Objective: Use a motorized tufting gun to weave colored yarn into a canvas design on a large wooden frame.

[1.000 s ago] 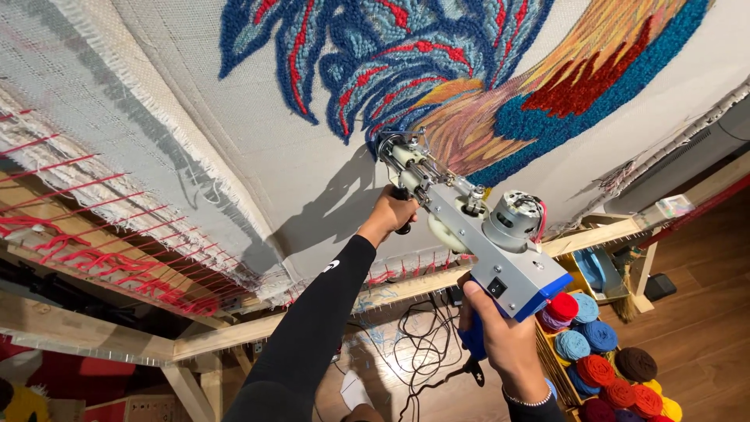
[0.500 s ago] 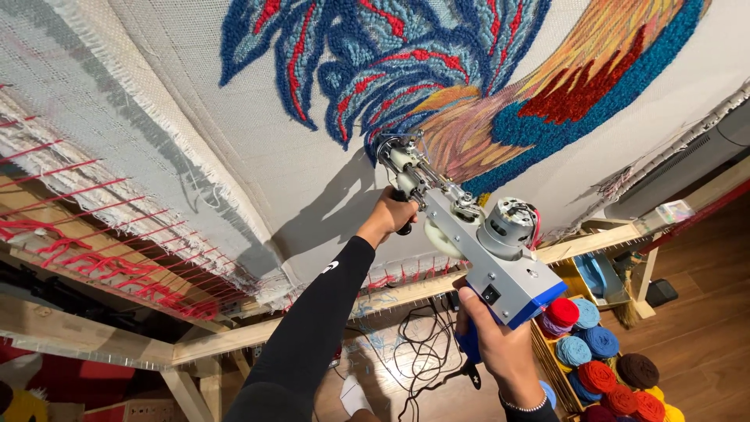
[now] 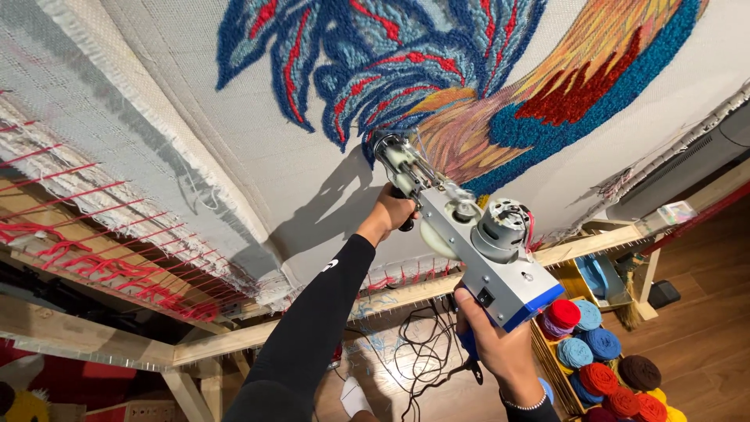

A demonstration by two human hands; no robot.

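Note:
I hold a silver and blue tufting gun point(image 3: 476, 242) with both hands, its tip pressed against the white backing cloth point(image 3: 258, 148) stretched on a wooden frame. My left hand point(image 3: 391, 212), in a black sleeve, grips the black front handle under the gun's nose. Around the blue rear handle below the gun's body, my right hand point(image 3: 500, 348) is closed. The needle end touches the lower edge of a tufted yarn design point(image 3: 437, 62) in dark blue, red, orange and pale pink.
A wooden frame bar point(image 3: 234, 340) runs below the cloth, with red yarn lacing point(image 3: 101, 266) at the left. A crate of yarn balls point(image 3: 601, 367) in red, blue, brown and yellow stands on the wooden floor at lower right. Black cables point(image 3: 414, 352) lie on the floor.
The gun and both hands have shifted slightly up and left along the design's lower edge; the grip on both handles is unchanged.

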